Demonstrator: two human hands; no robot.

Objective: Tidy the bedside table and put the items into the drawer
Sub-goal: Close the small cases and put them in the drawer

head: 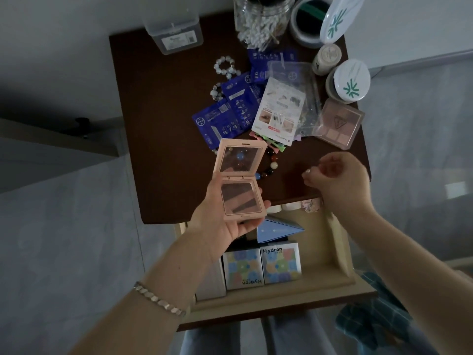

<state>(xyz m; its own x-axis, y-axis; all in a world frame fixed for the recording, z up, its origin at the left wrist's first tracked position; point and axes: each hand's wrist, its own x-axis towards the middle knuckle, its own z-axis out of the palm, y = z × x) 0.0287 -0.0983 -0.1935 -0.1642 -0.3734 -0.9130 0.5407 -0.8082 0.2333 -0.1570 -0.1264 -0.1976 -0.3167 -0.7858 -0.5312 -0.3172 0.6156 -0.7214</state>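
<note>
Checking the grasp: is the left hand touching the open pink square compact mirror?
Touching: head view shows left hand cradling the open pink square compact mirror, fingertips over its right edge.

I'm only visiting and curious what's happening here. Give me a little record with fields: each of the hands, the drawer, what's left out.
left hand: holds pink compact mirror, open
right hand: fingers curled over the front edge of the table; unclear whether it pinches anything
drawer: open, Hydron boxes inside
left out: blue sachets, bead bracelet, palette, cotton swab jar
</note>
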